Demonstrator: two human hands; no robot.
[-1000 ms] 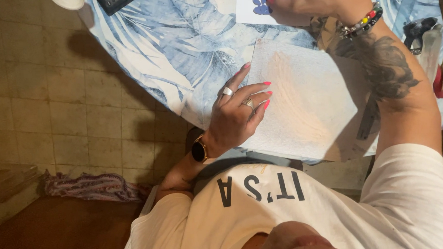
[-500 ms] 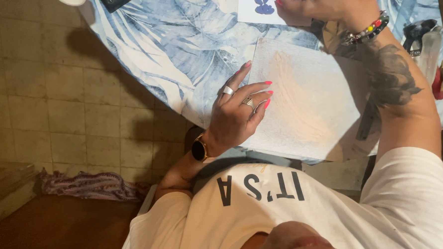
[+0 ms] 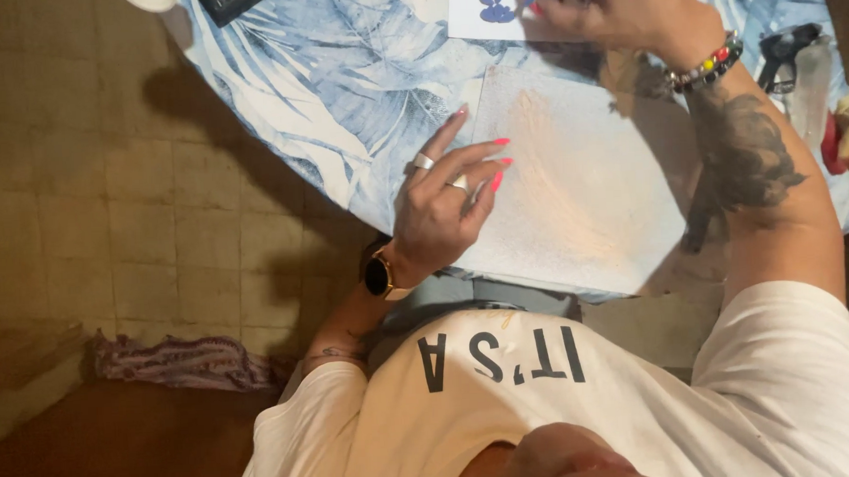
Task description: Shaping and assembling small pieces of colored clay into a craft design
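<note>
Left hand (image 3: 443, 214) spread flat, steadying canvas (image 3: 584, 179); right hand (image 3: 615, 11) pinching something unclear at palette (image 3: 486, 7): loading colour; next, carry it onto the canvas.

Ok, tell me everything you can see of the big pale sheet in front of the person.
The sheet is a large, pale rectangle, paper or canvas by its look, lying flat on the table with its near edge at the table's edge. Faint orange streaks cross its middle. The left hand rests on its left edge, fingertips on the surface. The right forearm passes above its far right corner, casting a shadow.
</note>
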